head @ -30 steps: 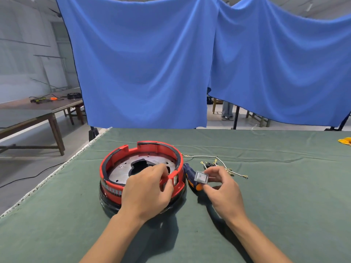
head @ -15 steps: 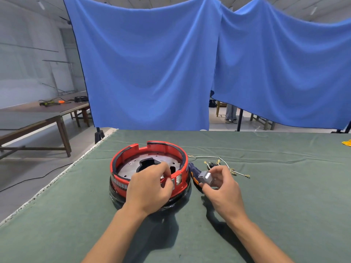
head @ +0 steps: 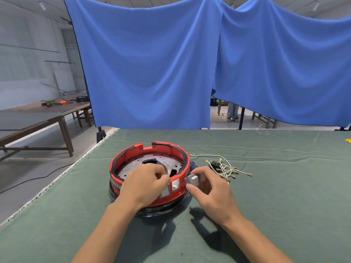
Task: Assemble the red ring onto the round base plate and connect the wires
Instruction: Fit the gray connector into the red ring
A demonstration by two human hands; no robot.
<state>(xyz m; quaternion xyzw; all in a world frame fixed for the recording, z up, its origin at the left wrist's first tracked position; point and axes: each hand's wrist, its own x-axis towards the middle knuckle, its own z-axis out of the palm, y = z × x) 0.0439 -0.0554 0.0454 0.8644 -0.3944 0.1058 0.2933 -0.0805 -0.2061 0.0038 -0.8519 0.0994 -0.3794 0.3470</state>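
Observation:
The red ring [head: 133, 154] sits on the round base, with a perforated metal plate [head: 131, 168] inside it and a black rim [head: 161, 210] below. My left hand [head: 144, 183] grips the ring's near wall, fingers curled over its top edge. My right hand [head: 209, 194] pinches a small grey metal block [head: 191, 180] against the ring's right side. A bundle of white wires [head: 224, 168] with brass terminals lies on the cloth to the right of the ring.
The green cloth table [head: 275, 205] has its left edge [head: 57, 179] near the ring. A blue curtain [head: 152, 63] hangs behind. A wooden table [head: 38, 118] stands at far left. A yellow object [head: 348, 140] lies at the right edge.
My right hand has carried the grey block left, up against the ring's right side. The orange-and-blue tool beside the ring is now mostly hidden. My left hand stays on the ring.

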